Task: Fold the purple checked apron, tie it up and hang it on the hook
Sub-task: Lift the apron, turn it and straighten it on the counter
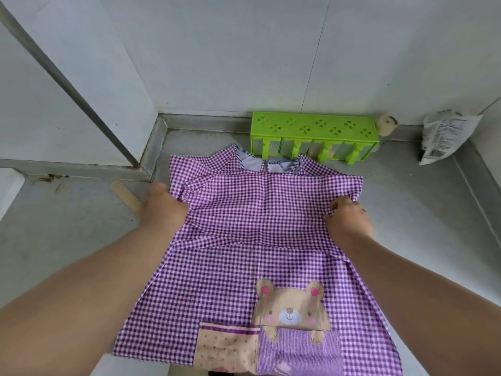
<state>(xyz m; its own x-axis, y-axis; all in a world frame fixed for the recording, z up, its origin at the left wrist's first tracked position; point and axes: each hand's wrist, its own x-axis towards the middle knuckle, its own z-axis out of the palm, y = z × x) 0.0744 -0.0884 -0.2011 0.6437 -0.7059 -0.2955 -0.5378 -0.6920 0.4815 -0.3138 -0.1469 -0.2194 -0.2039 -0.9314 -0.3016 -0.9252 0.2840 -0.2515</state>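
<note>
Both hands are gripping the apron [252,240] at its folded sleeve edges: left hand [162,207] with fingers tucked out of sight under the cloth, right hand [348,217] pinching a bunched corner. Lying flat on the counter [67,226] between them, the apron's hem is running off the bottom edge.

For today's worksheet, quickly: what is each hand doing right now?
Left hand: grips the apron's left edge.
Right hand: pinches its right edge.
</note>
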